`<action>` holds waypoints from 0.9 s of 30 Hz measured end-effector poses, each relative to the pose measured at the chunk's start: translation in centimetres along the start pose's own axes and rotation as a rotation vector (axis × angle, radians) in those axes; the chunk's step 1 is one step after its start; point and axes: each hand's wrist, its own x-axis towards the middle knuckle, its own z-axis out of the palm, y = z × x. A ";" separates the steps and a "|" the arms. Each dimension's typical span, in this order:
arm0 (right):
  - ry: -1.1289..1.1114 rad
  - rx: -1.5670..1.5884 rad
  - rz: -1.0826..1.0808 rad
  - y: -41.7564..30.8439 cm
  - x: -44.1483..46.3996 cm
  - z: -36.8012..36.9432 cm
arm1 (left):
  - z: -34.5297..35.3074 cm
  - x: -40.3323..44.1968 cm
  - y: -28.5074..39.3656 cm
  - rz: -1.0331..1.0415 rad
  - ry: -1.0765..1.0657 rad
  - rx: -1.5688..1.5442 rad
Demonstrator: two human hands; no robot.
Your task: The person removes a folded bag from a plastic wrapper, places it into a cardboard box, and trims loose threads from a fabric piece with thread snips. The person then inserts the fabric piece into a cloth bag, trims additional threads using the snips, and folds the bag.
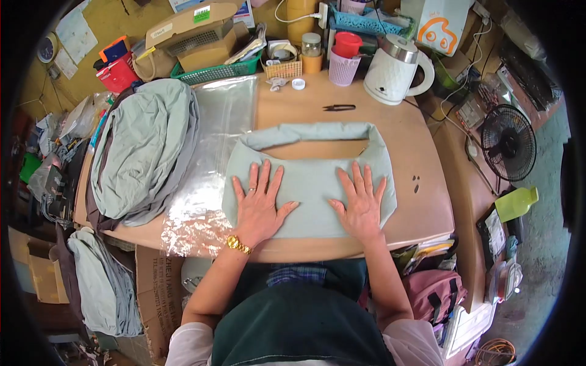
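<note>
A pale grey-green fabric bag (311, 201) lies flat on the brown table, its padded strap curving round an opening at the far side. My left hand (260, 204) presses flat on the bag's left part, fingers spread; a gold watch circles that wrist. On the right part rests my right hand (361, 204), also flat with fingers apart. Neither hand grips anything. Beyond the strap are small black thread snips (339, 108). To the left, clear plastic bags (213, 146) lie beside a heap of grey-green and dark fabric pieces (146, 146).
A white electric kettle (390, 70) stands at the back right, near a lilac plastic cup (343, 68). A green basket (213, 73) with boxes and papers lines the back. A black fan (508, 143) is off to the right. More folded fabric (104, 280) hangs at lower left.
</note>
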 end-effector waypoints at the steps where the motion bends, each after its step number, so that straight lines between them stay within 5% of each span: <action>1: -0.004 -0.037 0.028 0.2 0.0 0.3 | 0.2 0.2 -0.5 -0.026 -0.006 -0.006; 22: -0.371 -0.025 0.121 0.8 -1.8 -1.8 | -3.6 -0.8 -1.6 -0.124 -0.193 -0.086; 24: -0.436 -0.020 0.120 0.6 -1.6 -1.6 | -5.4 1.5 -0.7 -0.017 0.021 -0.303; 27: -0.325 -0.047 0.081 0.4 -1.3 -0.7 | 0.0 2.7 -3.6 -0.031 0.062 -0.164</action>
